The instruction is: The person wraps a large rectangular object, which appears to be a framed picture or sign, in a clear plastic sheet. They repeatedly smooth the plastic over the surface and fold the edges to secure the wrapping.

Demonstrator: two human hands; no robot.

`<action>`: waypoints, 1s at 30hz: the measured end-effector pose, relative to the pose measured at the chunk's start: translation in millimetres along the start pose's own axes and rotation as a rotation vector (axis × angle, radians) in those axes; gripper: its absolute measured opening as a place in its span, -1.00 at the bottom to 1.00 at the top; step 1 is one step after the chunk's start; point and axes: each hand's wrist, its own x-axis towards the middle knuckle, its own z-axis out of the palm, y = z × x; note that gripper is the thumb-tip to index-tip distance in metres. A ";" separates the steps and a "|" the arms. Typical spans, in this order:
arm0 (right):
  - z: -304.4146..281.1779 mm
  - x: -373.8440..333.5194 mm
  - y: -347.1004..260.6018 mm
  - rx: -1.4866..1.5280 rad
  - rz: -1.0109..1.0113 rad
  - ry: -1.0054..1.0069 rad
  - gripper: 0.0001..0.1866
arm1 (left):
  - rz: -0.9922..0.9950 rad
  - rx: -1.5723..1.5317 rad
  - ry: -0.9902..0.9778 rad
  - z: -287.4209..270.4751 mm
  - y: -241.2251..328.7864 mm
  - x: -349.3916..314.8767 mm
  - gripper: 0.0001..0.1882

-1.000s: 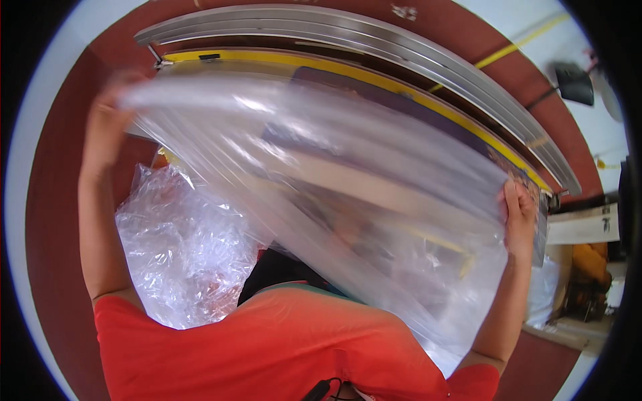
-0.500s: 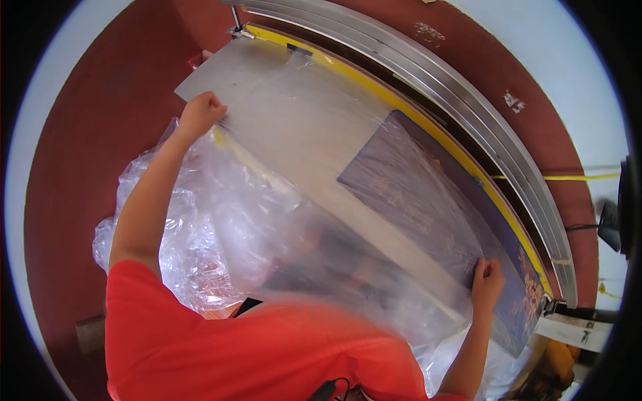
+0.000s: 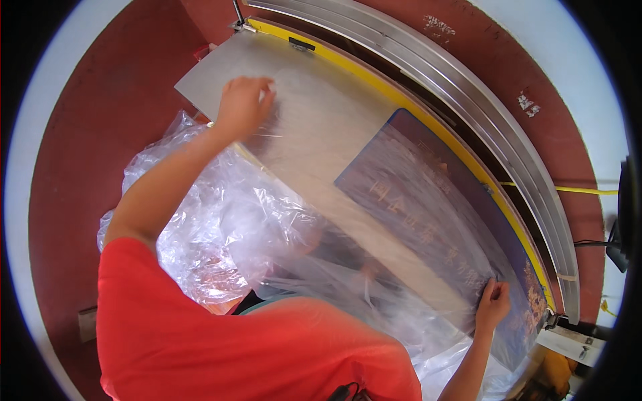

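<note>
Row of pale characters (image 3: 404, 217), on purple panel (image 3: 445, 200) (under clear film (image 3: 374, 284))

Your right hand (image 3: 492, 305) is pinching clear, creased plastic film (image 3: 388, 301), your blurred left hand (image 3: 245, 109) is hanging over a flat grey board (image 3: 217, 72)

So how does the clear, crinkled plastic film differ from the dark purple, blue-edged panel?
The clear, crinkled plastic film is see-through and shiny, while the dark purple, blue-edged panel is dark with pale markings. The film is creased and bunched toward the left; the panel lies flat. The film lies on top, covering part of the panel beneath. Both lie at least partly over the flat grey surface.
</note>
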 end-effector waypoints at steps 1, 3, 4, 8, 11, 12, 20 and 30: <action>0.3 1.5 -1.3 -0.004 -0.022 -0.002 -0.76 | -0.126 -0.018 0.042 3.9 -4.5 19.0 -0.70; 0.5 4.3 -4.5 -0.007 -0.052 0.000 -0.76 | -0.384 0.152 -0.009 15.6 -13.3 43.9 -0.67; 0.1 4.2 -6.2 -0.010 -0.052 0.004 -0.76 | -0.358 0.104 -0.108 21.3 -17.9 54.7 -0.65; 0.6 3.5 -4.9 0.009 -0.049 0.016 -0.76 | -0.393 -0.315 -0.444 29.6 -39.4 80.1 -0.62; 0.8 1.4 -4.5 0.040 -0.033 0.019 -0.77 | -0.582 -0.635 -0.589 16.9 -36.1 86.4 -0.68; 0.6 1.5 -4.7 0.024 -0.039 0.022 -0.77 | -0.657 -0.717 -0.623 11.8 -33.4 86.6 -0.70; -26.4 2.8 -14.1 0.346 0.079 -0.330 -0.90 | -0.518 -0.200 -0.027 83.4 -61.3 91.2 -0.71; -301.0 -82.0 214.5 -0.025 0.673 -0.122 -0.88 | -0.167 0.296 0.050 101.9 -214.4 67.0 -0.63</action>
